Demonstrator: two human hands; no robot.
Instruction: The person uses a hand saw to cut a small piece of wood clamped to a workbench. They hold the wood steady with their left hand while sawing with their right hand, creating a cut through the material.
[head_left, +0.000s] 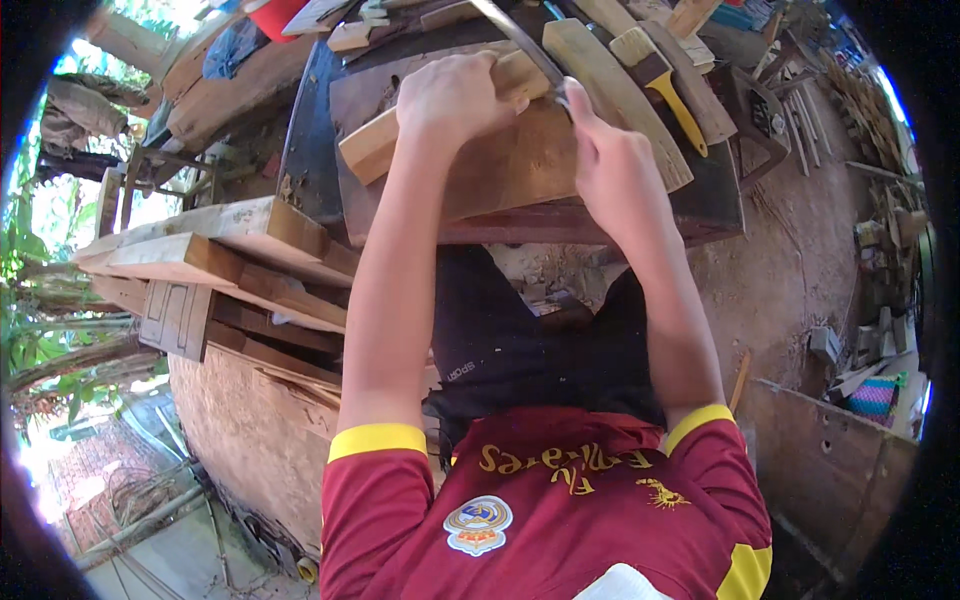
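Observation:
My left hand (455,95) is wrapped over a short wooden block (372,148) and presses it against a flat wooden board (520,170) on the workbench. My right hand (615,165) grips the near end of a long, narrow metal tool (518,36), its thumb stretched along it. The handle is hidden in my fist, and I cannot tell whether it is a file or a blade. The tool slants away to the upper left, past the block's right end. Whether it touches the block is unclear.
A paintbrush (672,98) with a yellow handle lies among planks (610,90) on the bench's right side. Thick boards (225,250) are stacked at my left. A red container (275,18) stands at the far left. Wood scraps (895,330) pile up at the right.

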